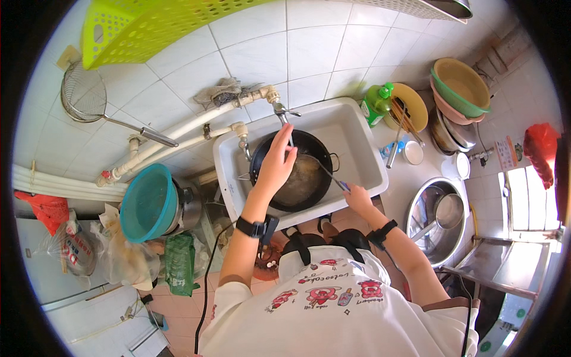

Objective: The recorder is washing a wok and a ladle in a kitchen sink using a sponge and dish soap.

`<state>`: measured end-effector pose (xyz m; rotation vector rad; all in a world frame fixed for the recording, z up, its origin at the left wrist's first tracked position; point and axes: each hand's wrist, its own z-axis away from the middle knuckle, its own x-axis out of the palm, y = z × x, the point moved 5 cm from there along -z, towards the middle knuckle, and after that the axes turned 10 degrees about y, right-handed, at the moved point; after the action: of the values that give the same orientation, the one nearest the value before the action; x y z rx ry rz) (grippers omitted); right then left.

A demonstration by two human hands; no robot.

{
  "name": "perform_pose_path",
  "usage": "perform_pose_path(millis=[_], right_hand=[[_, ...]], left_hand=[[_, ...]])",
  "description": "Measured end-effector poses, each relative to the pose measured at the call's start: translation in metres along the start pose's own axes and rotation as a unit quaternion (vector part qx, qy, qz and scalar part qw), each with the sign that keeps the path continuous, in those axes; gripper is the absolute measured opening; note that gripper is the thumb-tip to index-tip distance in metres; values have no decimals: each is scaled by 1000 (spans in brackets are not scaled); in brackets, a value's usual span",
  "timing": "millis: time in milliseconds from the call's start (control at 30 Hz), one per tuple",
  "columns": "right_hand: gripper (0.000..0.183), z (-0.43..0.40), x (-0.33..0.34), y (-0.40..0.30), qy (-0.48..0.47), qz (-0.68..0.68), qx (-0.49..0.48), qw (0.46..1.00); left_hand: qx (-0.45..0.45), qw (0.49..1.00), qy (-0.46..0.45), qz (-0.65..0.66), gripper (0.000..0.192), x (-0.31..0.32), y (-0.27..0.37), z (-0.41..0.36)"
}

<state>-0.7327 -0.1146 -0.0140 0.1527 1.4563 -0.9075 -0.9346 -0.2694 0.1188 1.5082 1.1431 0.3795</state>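
A black wok (328,185) with murky water (296,189) in it sits in the left part of a pale rectangular sink (374,165). My right hand (358,200) grips the handle of a long metal cooking utensil (330,175). Its far end dips into the water, where its shape is blurred. Over the wok's left side is my left hand (277,161), fingers stretched towards the metal tap (281,111) and thumb apart. Nothing shows in that hand; whether the fingertips touch the spout is hard to tell.
Right of the sink stand a green detergent bottle (377,103), a yellow basin (417,109), a white cup (413,152) and a steel basin (410,223) holding a ladle (448,212). A turquoise basin (149,203) stands at left. A wire strainer (84,96) hangs on the wall.
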Motion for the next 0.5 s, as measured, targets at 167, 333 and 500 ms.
perform_pose_path(millis=[167, 333, 500], right_hand=[[32, 13, 20, 10, -98, -70, 26, 992], [32, 12, 17, -8, -223, -140, 103, 959], [26, 1, 15, -26, -156, -113, -106, 975]], left_hand=[[44, 991, -50, -113, 49, 41, -12, -21], [39, 976, -67, -203, 44, 47, -18, -24], [95, 969, 26, -225, 38, 26, 3, -41]])
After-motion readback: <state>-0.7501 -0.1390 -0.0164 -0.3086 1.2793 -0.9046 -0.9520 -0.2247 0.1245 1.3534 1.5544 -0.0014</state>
